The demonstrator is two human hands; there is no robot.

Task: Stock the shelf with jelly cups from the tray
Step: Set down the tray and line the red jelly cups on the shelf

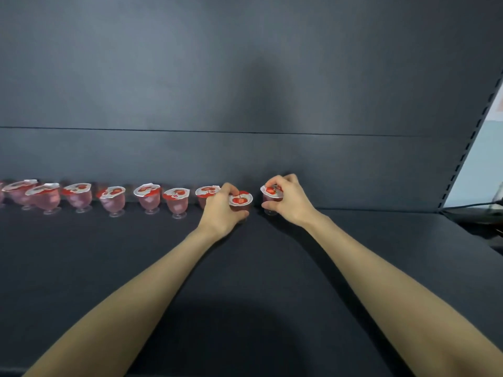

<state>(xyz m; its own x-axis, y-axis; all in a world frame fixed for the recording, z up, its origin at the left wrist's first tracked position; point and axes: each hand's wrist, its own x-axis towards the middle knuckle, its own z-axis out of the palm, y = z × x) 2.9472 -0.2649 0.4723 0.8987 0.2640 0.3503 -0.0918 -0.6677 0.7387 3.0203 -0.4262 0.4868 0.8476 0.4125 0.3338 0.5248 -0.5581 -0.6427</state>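
Both arms reach to the back of a dark shelf (245, 268). My left hand (220, 210) grips a pink jelly cup (240, 200) with a strawberry lid, its base near or on the shelf board. Just to the right, my right hand (288, 200) holds a second jelly cup (271, 194), with fingers curled over its lid and side. A row of several jelly cups (114, 198) stands upright along the back wall, running left from my left hand. The tray is out of view.
The shelf's dark back panel (245, 91) rises right behind the cups. A slotted upright (468, 148) bounds the shelf on the right, with a dark cable (473, 205) beyond it. The shelf's right end (381, 202) shows bare board.
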